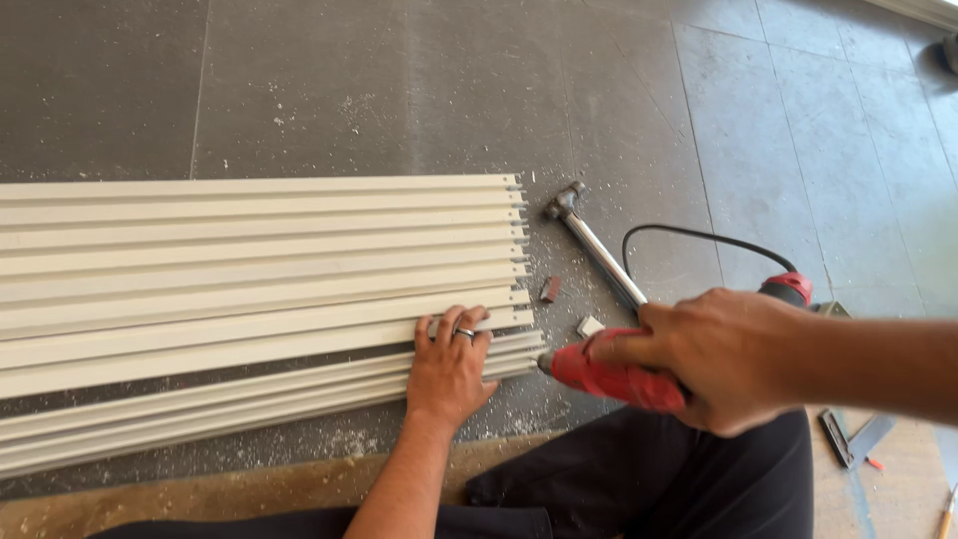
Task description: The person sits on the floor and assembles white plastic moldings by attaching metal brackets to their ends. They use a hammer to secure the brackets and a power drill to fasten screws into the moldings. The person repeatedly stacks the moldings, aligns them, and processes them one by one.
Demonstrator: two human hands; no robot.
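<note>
**Red power tool at the end of white slats**

The left hand lies flat, fingers spread, pressing white grooved slats on the grey floor. The right hand is closed around a red corded power tool, its nose just beside the slat ends. A hammer lies nearby.

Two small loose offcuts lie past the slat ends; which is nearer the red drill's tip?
The pale, light-coloured block, just above the red power drill. The reddish-brown piece lies farther up, toward the metal hammer.
</note>
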